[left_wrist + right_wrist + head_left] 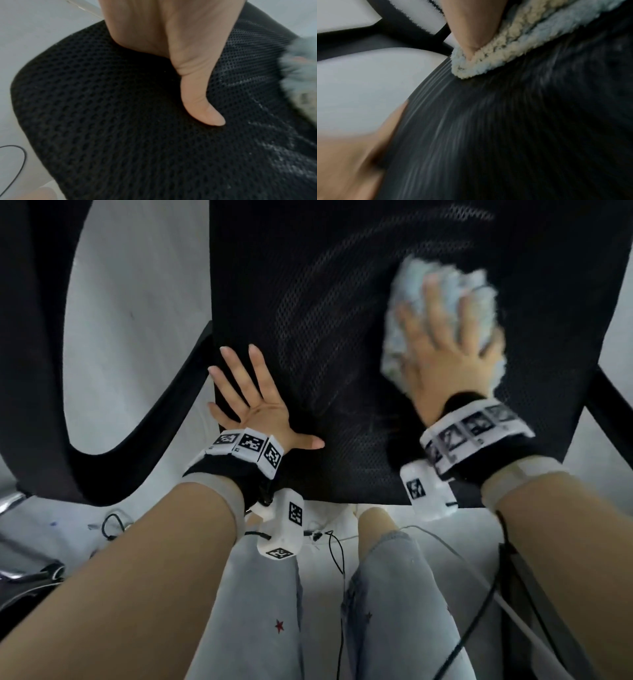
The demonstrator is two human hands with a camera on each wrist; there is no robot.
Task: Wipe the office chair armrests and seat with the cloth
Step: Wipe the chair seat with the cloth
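The black mesh seat point(325, 313) of the office chair fills the upper middle of the head view. My right hand point(442, 344) lies flat with spread fingers on a fluffy pale blue cloth point(411, 292), pressing it onto the seat's right side; both are blurred by motion. In the right wrist view the cloth point(513, 44) sits under my thumb on the streaked seat point(505, 128). My left hand point(253, 402) presses flat, fingers straight, on the seat's front left corner. Its thumb point(202, 102) lies on the mesh point(111, 115). The cloth point(302, 63) shows blurred at right.
The left armrest point(30, 344) curves as a black loop beside the seat; a strut of the right one point(613, 402) shows at the edge. My legs in light jeans point(253, 604) stand before the seat on a white floor point(137, 285), with thin cables point(337, 549) hanging.
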